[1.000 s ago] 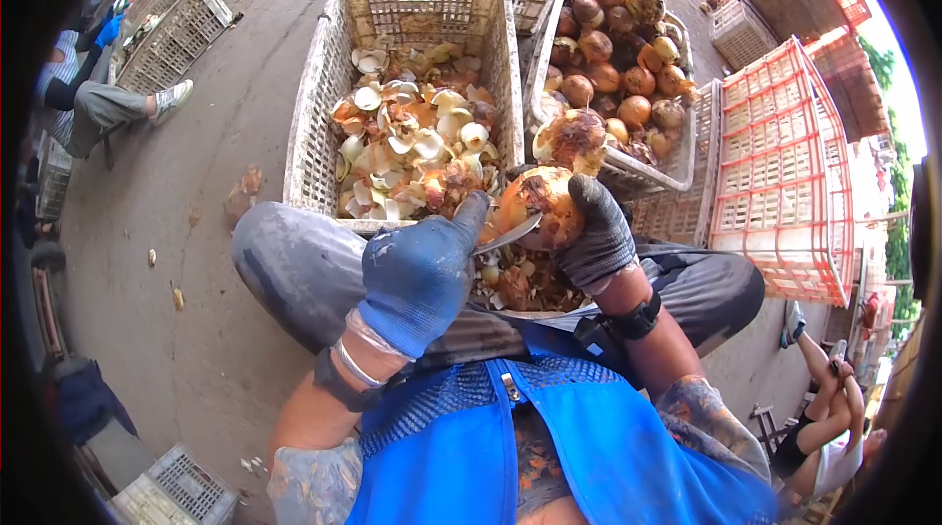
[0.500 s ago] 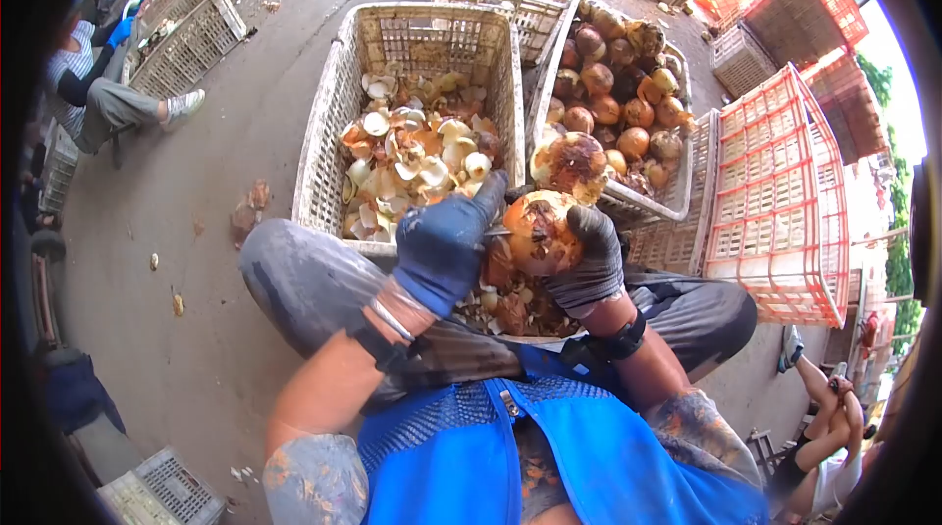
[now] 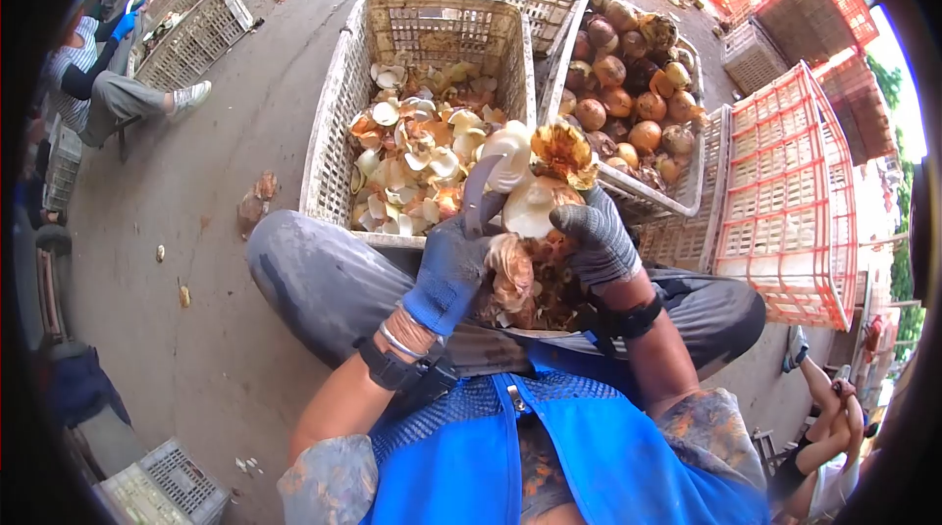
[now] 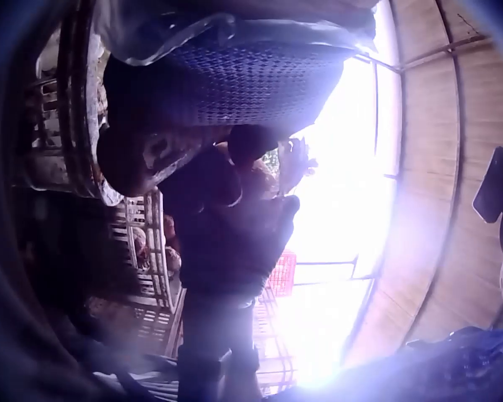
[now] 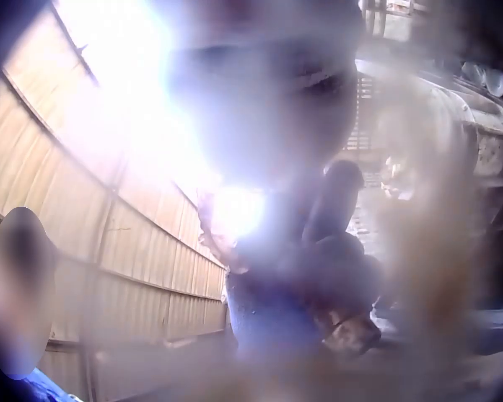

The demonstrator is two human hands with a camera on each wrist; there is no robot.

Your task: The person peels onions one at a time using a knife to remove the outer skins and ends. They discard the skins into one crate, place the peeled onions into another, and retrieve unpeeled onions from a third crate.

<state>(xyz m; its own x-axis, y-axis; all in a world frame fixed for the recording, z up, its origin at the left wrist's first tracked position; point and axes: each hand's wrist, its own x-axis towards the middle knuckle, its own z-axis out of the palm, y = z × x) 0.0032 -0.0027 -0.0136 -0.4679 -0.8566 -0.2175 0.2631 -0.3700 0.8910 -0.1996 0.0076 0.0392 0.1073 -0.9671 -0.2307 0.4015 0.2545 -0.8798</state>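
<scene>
In the head view, my blue-gloved left hand (image 3: pixel 449 270) holds a knife, its curved grey blade (image 3: pixel 478 193) pointing up. Just beyond the blade is a glossy white curl of onion flesh (image 3: pixel 508 154). A dark-grey-gloved right hand (image 3: pixel 601 238) grips an onion (image 3: pixel 533 206) whose upper side shows pale flesh. Loose reddish-brown skin (image 3: pixel 512 272) hangs below it, between the hands. A ragged brown-skinned onion (image 3: pixel 566 150) appears just past the right fingertips. Both wrist views are dark and glary; the blue glove (image 4: pixel 243 88) fills the top of the left one.
A crate (image 3: pixel 329 137) with pale peelings stands ahead; another crate (image 3: pixel 699 172) of unpeeled onions is beyond the right hand. More skins (image 3: pixel 549 304) lie between the legs. Red-netted stacked crates (image 3: pixel 785 191) rise at right. Other people (image 3: pixel 108 83) sit at left and right.
The onion's upper side has gone from brown skin to pale flesh. The left hand has turned so the blade points up, and a white curl now shows beyond it.
</scene>
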